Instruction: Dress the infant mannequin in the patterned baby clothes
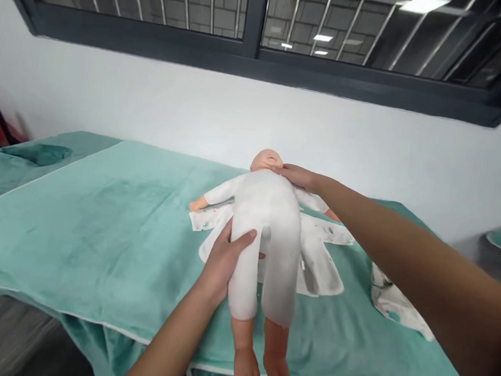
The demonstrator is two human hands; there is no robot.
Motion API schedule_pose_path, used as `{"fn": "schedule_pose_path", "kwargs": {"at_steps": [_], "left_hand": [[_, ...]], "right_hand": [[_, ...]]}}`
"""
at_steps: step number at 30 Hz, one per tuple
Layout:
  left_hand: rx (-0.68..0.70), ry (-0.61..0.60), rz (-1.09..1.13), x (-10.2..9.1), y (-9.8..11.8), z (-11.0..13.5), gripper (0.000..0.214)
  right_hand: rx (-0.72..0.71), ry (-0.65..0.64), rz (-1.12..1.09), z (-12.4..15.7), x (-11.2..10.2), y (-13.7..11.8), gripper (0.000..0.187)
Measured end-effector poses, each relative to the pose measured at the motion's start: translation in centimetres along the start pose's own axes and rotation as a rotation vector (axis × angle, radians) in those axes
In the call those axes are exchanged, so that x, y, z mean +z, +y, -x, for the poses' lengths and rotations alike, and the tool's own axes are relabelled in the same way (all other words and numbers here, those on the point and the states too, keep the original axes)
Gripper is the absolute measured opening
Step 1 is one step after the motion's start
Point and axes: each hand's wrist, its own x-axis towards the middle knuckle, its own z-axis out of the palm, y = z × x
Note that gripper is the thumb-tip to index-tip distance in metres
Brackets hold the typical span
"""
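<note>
Teal plush cover (140, 225), dark-framed window (253, 28) | our left hand (220, 262) clasps white-clothed doll (271, 199) by leg | right hand (301, 177) at neck, visible fingers together

the only view comes from the head, looking forward and down over the cover (96, 226) to the wall (153, 96), with the window (251, 49) cut by the top edge. it looks from beyond the feet of the doll (268, 207), near, yet takes it in head to toe. the left arm (174, 334) enters from below, the right arm (402, 267) from the right.
</note>
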Motion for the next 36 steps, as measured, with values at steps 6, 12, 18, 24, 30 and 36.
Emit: {"fn": "schedule_pose_path", "kwargs": {"at_steps": [6, 12, 18, 24, 30, 36], "left_hand": [[-0.039, 0.021, -0.010, 2.5, -4.5, 1.0, 0.065], [-0.054, 0.078, -0.030, 2.5, -5.8, 0.7, 0.068], [-0.081, 0.128, -0.069, 2.5, -6.3, 0.5, 0.067], [0.008, 0.173, -0.208, 2.0, -6.9, 0.4, 0.064], [0.091, 0.162, -0.295, 1.5, -7.2, 0.5, 0.054], [0.228, 0.144, -0.698, 0.0, -5.7, -1.6, 0.037]], "right_hand": [[-0.047, 0.088, 0.007, 3.6, 0.3, 5.6, 0.064], [0.053, 0.169, 0.467, 2.5, 1.2, 7.4, 0.077], [-0.347, 0.381, 0.933, 2.0, 3.5, 4.0, 0.044], [-0.530, -0.157, 0.996, -0.7, 11.8, 0.3, 0.039], [-0.519, -0.294, 1.023, -2.3, 13.5, 0.6, 0.030], [-0.532, -0.121, 0.827, -0.2, 9.1, 1.3, 0.034]]}}
